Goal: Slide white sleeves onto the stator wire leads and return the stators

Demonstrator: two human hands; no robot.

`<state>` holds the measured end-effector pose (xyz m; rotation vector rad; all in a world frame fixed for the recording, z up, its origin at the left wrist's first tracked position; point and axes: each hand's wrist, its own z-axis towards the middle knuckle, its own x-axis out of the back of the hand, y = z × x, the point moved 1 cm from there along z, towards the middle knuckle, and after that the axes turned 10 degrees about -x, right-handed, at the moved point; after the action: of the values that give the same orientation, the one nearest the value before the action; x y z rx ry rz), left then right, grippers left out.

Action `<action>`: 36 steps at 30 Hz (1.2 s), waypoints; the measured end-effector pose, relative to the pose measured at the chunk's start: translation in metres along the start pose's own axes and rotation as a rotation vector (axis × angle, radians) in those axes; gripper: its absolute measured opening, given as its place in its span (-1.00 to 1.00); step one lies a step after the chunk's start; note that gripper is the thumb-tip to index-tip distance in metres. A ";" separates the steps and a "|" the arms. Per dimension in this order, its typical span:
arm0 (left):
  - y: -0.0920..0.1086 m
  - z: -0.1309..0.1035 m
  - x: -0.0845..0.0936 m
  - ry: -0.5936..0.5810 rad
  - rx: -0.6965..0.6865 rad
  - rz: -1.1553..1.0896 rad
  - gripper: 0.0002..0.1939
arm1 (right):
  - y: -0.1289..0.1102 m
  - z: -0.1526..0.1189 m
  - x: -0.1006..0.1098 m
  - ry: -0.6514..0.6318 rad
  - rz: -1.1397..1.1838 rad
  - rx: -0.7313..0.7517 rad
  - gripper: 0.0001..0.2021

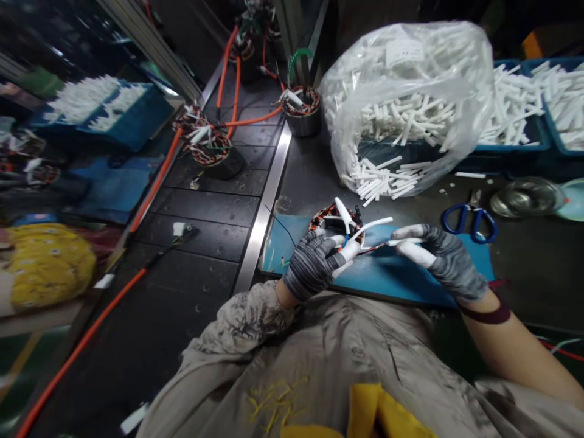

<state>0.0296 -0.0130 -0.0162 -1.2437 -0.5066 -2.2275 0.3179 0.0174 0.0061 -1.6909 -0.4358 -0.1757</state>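
A motor stator (pixel 319 218) with copper windings rests on the blue mat (pixel 387 271) in front of me. My left hand (pixel 314 264), in a grey striped glove with white fingertips, is closed on the stator's near edge, partly hiding it. White sleeves (pixel 343 213) stick up from its leads. A dark, thin lead runs right from the stator to a white sleeve tube (pixel 398 242). My right hand (pixel 438 255), gloved alike, pinches that tube between thumb and fingers at the lead's end. Another white sleeve (pixel 376 224) curves above the lead.
A clear plastic bag (pixel 337 128) spills white tubes behind the mat. Blue bins (pixel 547 137) of tubes stand at the right. Blue-handled scissors (pixel 480 226) lie beside my right hand. Another stator (pixel 303 115) and a conveyor (pixel 205 225) with orange cables are leftward; a co-worker's yellow sleeve (pixel 52 264) shows.
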 end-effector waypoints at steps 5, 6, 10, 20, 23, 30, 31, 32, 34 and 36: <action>0.001 -0.003 -0.005 -0.019 -0.009 0.024 -0.64 | -0.004 0.013 0.000 -0.220 -0.181 0.257 -0.77; 0.001 -0.004 -0.006 -0.015 -0.023 0.033 -0.64 | -0.007 0.013 -0.001 -0.254 -0.265 0.299 -0.75; 0.003 -0.004 -0.008 0.011 -0.066 0.106 -0.67 | -0.017 0.006 -0.023 -0.334 -0.395 0.240 -0.61; 0.009 0.002 -0.007 0.038 -0.094 0.188 -0.71 | -0.018 0.000 -0.009 -0.584 -0.117 -0.156 -0.42; 0.009 0.004 -0.006 0.086 -0.081 0.178 -0.72 | -0.003 -0.002 0.016 -0.318 -0.116 -0.162 -0.53; 0.008 0.003 -0.010 0.107 -0.078 0.158 -0.69 | -0.001 -0.008 -0.015 -0.146 0.105 -0.224 -0.48; 0.007 0.002 -0.010 0.104 -0.075 0.168 -0.69 | -0.004 -0.007 -0.019 -0.176 0.134 -0.242 -0.49; 0.007 0.001 -0.011 0.096 -0.070 0.172 -0.70 | -0.007 -0.005 -0.022 -0.208 0.137 -0.247 -0.51; 0.007 0.000 -0.011 0.086 -0.060 0.166 -0.68 | -0.011 -0.003 -0.024 -0.253 0.085 -0.228 -0.53; 0.007 0.000 -0.012 0.093 -0.063 0.159 -0.66 | -0.012 -0.003 -0.024 -0.214 -0.008 -0.165 -0.56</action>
<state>0.0389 -0.0155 -0.0259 -1.1631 -0.2934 -2.1695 0.2922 0.0114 0.0090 -1.8786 -0.6007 -0.0368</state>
